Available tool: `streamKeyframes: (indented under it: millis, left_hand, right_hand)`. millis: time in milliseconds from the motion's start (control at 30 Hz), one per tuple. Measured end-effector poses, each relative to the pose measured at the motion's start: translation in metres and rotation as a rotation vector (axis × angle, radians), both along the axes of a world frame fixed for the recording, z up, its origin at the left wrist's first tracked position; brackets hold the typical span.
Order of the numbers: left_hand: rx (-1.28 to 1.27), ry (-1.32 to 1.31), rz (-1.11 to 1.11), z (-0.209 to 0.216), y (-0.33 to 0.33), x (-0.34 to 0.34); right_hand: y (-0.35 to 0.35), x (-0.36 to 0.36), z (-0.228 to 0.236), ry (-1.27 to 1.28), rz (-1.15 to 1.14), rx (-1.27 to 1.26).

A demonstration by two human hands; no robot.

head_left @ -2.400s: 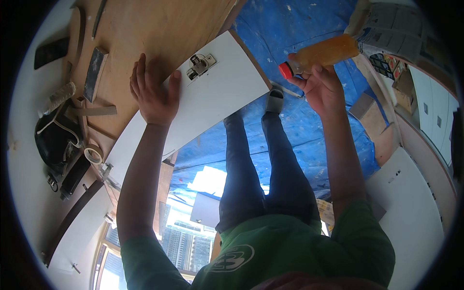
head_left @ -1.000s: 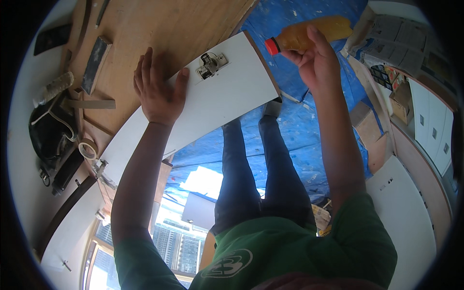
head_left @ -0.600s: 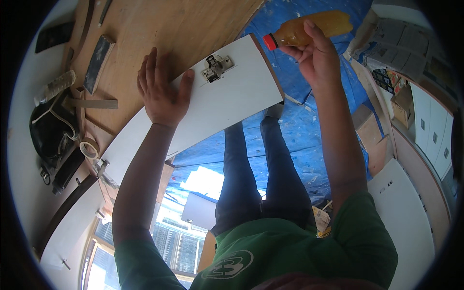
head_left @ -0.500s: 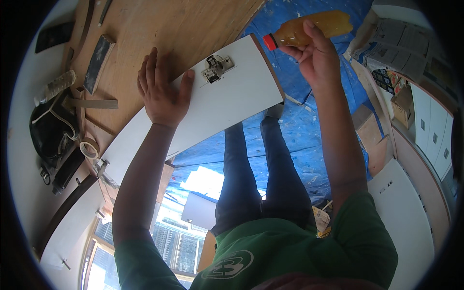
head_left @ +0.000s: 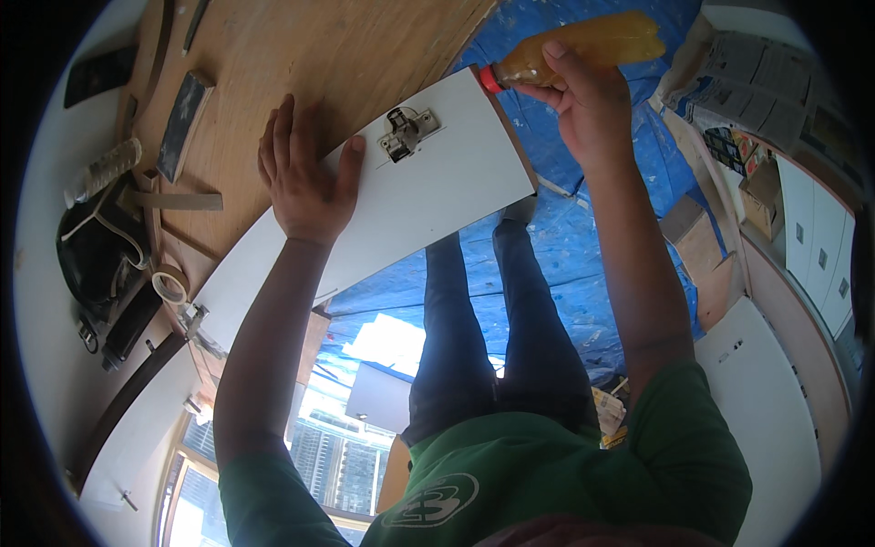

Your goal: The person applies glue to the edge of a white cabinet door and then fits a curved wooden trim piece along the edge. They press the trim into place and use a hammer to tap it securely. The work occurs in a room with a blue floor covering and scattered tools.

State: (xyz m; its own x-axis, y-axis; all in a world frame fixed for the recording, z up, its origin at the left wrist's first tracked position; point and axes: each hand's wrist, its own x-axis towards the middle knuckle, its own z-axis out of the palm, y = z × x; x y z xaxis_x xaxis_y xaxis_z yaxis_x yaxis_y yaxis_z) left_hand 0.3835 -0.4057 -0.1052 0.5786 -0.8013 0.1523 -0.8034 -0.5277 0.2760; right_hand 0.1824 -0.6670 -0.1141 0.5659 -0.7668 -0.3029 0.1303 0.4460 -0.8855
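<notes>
A white panel (head_left: 437, 182) lies slantwise across a plywood worktop, its right end reaching past the wood. My left hand (head_left: 313, 187) lies flat, fingers spread, partly on the panel and partly on the plywood. Just right of its thumb, a metal cabinet hinge (head_left: 406, 134) is set in the panel. My right hand (head_left: 592, 114) is closed round a clear plastic bottle (head_left: 606, 41) of yellowish-brown liquid. The bottle is nearly level, tilted down to the left. Its red cap (head_left: 491, 79) is at the panel's narrow brown end edge; whether they touch I cannot tell.
Plywood (head_left: 301, 46) fills the upper left, with a dark sanding block (head_left: 185, 126) on it. Masking tape (head_left: 170, 284), a black bag (head_left: 102, 242) and an empty plastic bottle (head_left: 105, 171) sit at far left. Blue sheeting (head_left: 565, 246) covers the floor. White drawers (head_left: 816, 242) stand right.
My right hand has brought the bottle left and slightly down, so its red cap is now at the panel's end edge. The left hand has hardly moved.
</notes>
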Motion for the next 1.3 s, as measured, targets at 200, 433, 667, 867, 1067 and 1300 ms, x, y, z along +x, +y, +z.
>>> streamKeyframes:
  millis: [200, 433, 667, 867, 1067, 1300]
  left_hand:
    - [0.010, -0.011, 0.001, 0.001, 0.001, -0.001]
    - [0.003, -0.025, -0.029, -0.003, 0.001, 0.001]
    - [-0.003, -0.018, -0.025, -0.003, 0.000, 0.001]
    - [0.022, -0.013, -0.016, -0.002, 0.000, 0.001]
    - [0.011, -0.002, -0.016, -0.003, 0.001, 0.001]
    - [0.022, 0.013, -0.009, -0.002, 0.001, 0.002]
  right_hand:
    - [0.005, -0.014, 0.006, 0.052, 0.051, -0.084]
    - [0.001, 0.003, 0.006, -0.014, 0.061, -0.118]
    - [0.004, -0.013, 0.006, 0.027, 0.059, -0.053]
    - [-0.003, 0.006, -0.002, -0.031, 0.059, -0.097]
    - [0.000, -0.002, 0.007, -0.001, 0.102, -0.114]
    - [-0.005, 0.004, -0.010, -0.030, 0.085, -0.058]
